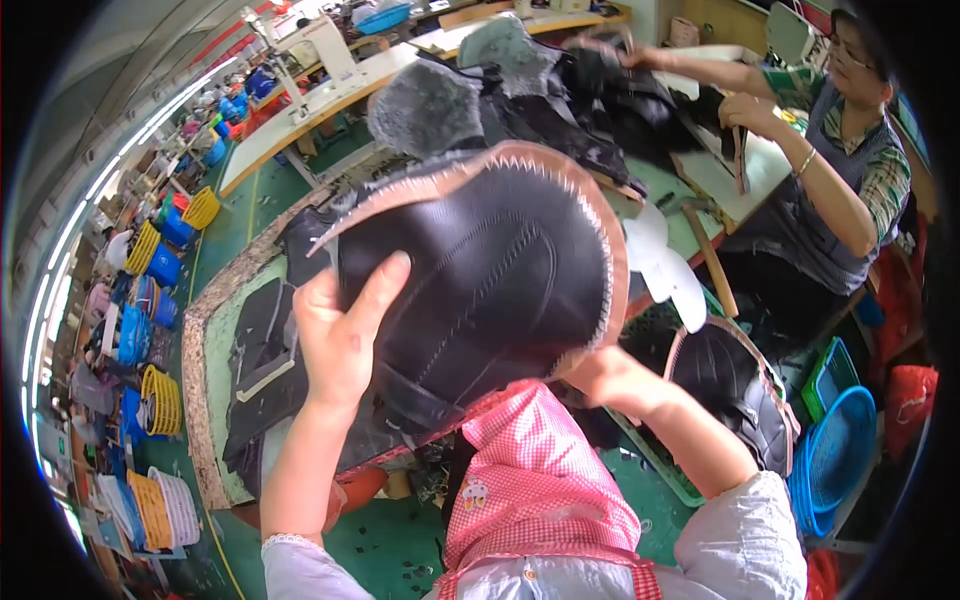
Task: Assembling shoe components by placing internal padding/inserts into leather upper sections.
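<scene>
A black leather boot upper (pixel 480 270) with a tan edge strip and white zigzag stitching is held up in front of me, above the table. My left hand (pixel 345 325) grips its left side, the thumb lying on the black face and the fingers behind. At the lower right edge, my right hand (pixel 595 372) holds the same piece; its fingers are mostly hidden behind it. A similar black upper (pixel 730 385) with a tan edge lies to the right. Below the held piece, flat black pieces (pixel 270 370) lie on the left part of the table.
A co-worker (pixel 840 170) sits at the right, handling dark pieces. Grey fleece-lined pieces (pixel 425 105) are heaped beyond my hands. A wooden-handled hammer (pixel 712 265) and white shaped sheets (pixel 660 262) lie toward that person. Blue baskets (pixel 838 450) stand at the lower right; a sewing machine (pixel 325 50) is at the back.
</scene>
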`<state>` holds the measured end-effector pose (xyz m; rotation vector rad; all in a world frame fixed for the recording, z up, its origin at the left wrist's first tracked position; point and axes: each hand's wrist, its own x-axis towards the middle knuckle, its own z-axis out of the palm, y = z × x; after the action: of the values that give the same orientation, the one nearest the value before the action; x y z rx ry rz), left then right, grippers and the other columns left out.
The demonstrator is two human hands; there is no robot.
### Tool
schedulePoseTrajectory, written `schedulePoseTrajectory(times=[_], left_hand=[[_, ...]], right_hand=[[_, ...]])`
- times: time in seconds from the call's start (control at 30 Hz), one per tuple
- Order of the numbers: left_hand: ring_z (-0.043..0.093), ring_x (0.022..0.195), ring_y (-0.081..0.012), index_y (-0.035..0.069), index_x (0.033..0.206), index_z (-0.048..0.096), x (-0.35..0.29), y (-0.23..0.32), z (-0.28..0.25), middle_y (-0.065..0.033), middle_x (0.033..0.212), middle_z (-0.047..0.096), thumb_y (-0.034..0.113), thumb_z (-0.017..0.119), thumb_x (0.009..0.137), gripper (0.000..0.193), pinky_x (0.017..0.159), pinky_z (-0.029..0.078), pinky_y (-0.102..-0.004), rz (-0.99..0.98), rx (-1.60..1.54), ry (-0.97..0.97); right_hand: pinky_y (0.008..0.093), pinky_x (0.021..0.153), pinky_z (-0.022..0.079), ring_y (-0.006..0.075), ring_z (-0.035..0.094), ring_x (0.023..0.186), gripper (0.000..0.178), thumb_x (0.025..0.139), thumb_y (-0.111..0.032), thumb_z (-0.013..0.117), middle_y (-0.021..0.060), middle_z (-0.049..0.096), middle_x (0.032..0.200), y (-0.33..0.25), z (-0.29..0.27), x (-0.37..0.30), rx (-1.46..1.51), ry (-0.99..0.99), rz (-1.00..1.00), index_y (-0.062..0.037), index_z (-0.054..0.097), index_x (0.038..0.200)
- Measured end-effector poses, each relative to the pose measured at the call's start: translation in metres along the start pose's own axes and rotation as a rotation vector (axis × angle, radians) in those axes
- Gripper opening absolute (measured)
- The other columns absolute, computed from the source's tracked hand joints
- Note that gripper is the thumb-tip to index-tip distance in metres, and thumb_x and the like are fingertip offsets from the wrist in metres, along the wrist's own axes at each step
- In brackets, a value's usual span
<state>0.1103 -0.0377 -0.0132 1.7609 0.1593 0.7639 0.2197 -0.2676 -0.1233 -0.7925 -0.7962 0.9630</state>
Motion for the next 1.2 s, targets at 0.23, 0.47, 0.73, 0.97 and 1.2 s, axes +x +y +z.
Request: schedulePoseTrajectory(times=[0.23,0.47,0.73,0.97,1.2], left_hand=[[0.064,0.096,-0.0101,0.003,0.112,0.068,0.013,-0.039,0.071,-0.0029,0.107,0.068,0.022,0.064,0.096,0.025,0.087,0.049,-0.0248,-0.072,-0.349,0.057],[0.045,0.063,-0.0003,0.001,0.077,0.067,-0.012,-0.061,0.172,0.011,0.072,0.056,0.026,0.061,0.099,0.035,0.055,0.034,-0.0235,-0.207,-0.425,-0.171],[0.072,0.08,-0.0128,0.006,0.11,0.072,-0.012,-0.108,0.181,-0.009,0.09,0.074,0.01,0.062,0.094,0.019,0.073,0.054,-0.026,0.005,0.173,-0.796],[0.07,0.09,-0.0184,0.007,0.106,0.073,0.01,-0.145,0.147,-0.0085,0.097,0.073,0.006,0.062,0.091,0.018,0.08,0.053,-0.028,0.216,0.389,-0.573],[0.05,0.128,-0.0331,0.008,0.13,0.058,0.007,-0.154,0.203,-0.0142,0.133,0.056,0.014,0.062,0.091,0.04,0.108,0.04,-0.04,0.465,0.43,-0.576]], right_hand=[[0.024,0.089,0.043,0.007,0.052,0.099,0.03,0.099,-0.015,0.059,-0.0004,0.06,0.107,-0.009,0.012,-0.036,-0.345,0.584,-0.163,-0.0018,0.053,0.126],[0.019,0.071,0.044,0.0032,0.051,0.082,0.014,0.095,-0.01,0.065,-0.0034,0.059,0.088,-0.101,-0.042,-0.134,-0.9,0.825,-0.026,-0.003,0.056,0.103],[0.0228,0.06,0.039,0.0039,0.046,0.067,0.026,0.088,-0.028,0.074,-0.0064,0.056,0.071,-0.052,-0.178,-0.354,-1.236,1.161,0.473,-0.0025,0.069,0.094],[0.0333,0.07,0.051,0.0222,0.063,0.076,0.015,0.084,-0.009,0.071,0.0086,0.065,0.088,-0.06,-0.151,-0.283,-1.874,1.327,0.102,-0.0035,0.066,0.098],[0.0317,0.071,0.054,0.0205,0.069,0.078,0.044,0.094,-0.029,0.065,0.0142,0.072,0.093,-0.04,-0.175,-0.107,-1.209,1.07,0.07,0.0031,0.057,0.123]])
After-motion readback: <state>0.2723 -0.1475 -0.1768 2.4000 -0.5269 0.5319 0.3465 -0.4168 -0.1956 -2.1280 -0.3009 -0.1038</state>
